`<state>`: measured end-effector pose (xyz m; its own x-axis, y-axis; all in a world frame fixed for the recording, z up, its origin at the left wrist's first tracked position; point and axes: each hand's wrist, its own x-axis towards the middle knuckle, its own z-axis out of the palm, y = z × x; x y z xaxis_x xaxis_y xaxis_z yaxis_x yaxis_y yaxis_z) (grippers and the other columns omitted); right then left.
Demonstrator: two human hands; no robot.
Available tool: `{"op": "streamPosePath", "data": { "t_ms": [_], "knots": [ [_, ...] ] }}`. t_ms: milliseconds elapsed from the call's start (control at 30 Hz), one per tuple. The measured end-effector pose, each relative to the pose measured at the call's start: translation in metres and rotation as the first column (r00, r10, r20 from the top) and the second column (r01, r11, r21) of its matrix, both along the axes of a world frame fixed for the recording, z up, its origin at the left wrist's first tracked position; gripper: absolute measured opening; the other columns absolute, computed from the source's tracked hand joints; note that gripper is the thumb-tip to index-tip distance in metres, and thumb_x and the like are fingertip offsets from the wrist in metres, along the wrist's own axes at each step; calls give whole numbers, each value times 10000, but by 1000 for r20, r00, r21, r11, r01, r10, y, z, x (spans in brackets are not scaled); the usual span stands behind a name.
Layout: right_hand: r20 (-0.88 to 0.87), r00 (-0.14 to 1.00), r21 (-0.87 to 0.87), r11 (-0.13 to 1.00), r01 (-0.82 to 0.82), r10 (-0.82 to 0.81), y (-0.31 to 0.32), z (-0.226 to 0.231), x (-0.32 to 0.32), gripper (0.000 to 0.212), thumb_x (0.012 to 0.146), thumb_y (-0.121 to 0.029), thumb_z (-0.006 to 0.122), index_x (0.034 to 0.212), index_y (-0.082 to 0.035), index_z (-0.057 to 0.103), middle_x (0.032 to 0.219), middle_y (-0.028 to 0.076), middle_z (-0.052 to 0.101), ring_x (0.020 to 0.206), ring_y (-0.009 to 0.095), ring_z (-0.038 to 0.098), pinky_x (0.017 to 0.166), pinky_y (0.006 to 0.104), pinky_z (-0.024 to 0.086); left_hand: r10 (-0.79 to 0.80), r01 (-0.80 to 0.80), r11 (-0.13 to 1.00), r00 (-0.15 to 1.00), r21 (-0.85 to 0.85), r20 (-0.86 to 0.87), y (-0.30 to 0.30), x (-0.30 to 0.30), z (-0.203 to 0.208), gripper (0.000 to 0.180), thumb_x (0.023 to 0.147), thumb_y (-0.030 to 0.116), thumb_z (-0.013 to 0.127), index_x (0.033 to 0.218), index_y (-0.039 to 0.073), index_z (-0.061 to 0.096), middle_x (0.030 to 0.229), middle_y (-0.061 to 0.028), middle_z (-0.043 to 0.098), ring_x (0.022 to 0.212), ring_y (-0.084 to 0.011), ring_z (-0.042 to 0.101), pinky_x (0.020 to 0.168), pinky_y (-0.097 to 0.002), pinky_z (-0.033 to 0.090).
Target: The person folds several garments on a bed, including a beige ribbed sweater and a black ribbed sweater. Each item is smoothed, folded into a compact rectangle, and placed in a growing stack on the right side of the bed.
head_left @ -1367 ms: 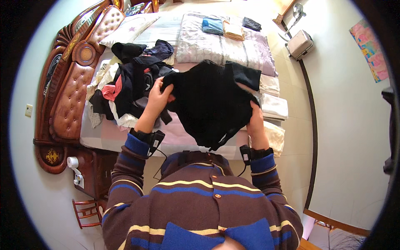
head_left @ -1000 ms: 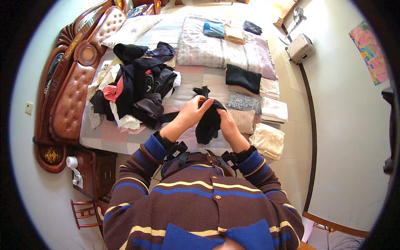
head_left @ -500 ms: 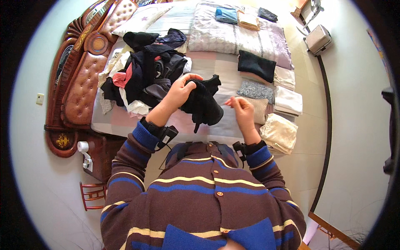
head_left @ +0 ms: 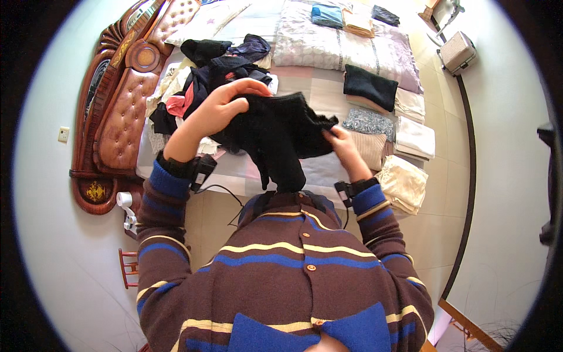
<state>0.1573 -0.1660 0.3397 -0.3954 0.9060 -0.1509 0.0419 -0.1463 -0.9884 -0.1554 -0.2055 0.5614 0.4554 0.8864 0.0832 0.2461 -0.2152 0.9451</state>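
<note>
The tufted headboard (head_left: 120, 114) stands to the far left of the left hand. Between them lies a loose heap of mixed clothes (head_left: 205, 76), partly hidden by the left forearm and continuing beyond the left hand.

The left hand (head_left: 229, 105) grips the upper left edge of the black garment (head_left: 281, 120), thumb opposed to the fingers. The garment extends rightward from this hand to the right hand; its long axis runs across the body, dipping slightly to the right. A lower section hangs between the hands, toward the wearer. Both hands contact the garment; neither is nearer.

The right hand (head_left: 345, 148) pinches the garment's right end. Just right of it lies a ribbed beige folded item (head_left: 368, 146); beyond the hand, a grey folded garment (head_left: 368, 121) and a folded black garment (head_left: 369, 88). Farther right are cream folded cloth (head_left: 403, 182) and white folded cloth (head_left: 415, 136). These items limit clearance on the right hand's outer side; the heap limits the left.
</note>
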Motion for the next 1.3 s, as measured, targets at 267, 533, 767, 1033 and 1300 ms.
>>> {"op": "streamPosePath", "data": {
  "t_ms": [267,533,767,1033,1300],
  "knots": [
    [71,995,-42,997,-67,70,16,100,51,108,903,-78,639,972,0,663,860,-18,650,785,57,581,728,208,470,106,-196,975,819,-102,-565,-10,-63,-49,241,801,95,579,984,-47,646,898,-197,659,840,-183,634,786,-305,489],
    [447,886,250,968,12,-127,65,81,64,156,798,-7,723,951,-19,694,882,50,723,812,93,640,746,258,506,333,-143,933,691,330,-641,47,-101,-118,195,790,153,681,977,107,713,906,-165,686,902,-363,655,769,-418,516],
    [525,724,411,878,244,-447,132,98,53,164,848,-116,694,1002,-61,703,815,63,708,688,148,681,595,264,523,557,-255,826,508,503,-657,125,-109,-119,308,830,397,688,1040,173,713,941,-123,695,894,-330,664,732,-412,521],
    [338,870,604,791,92,-360,113,105,62,175,853,13,626,1019,-9,680,1004,98,683,952,156,642,812,277,525,424,-287,868,853,406,-303,123,-115,-104,235,846,18,646,1077,33,684,962,-95,703,863,-186,661,817,-320,517],
    [451,866,558,825,-85,-215,7,-30,68,269,699,107,663,909,-56,709,970,82,631,1105,302,603,1009,388,451,289,-158,940,839,302,-461,6,-94,-232,333,634,-45,719,926,113,738,904,-97,635,920,-282,625,837,-360,518]
  ]
}}
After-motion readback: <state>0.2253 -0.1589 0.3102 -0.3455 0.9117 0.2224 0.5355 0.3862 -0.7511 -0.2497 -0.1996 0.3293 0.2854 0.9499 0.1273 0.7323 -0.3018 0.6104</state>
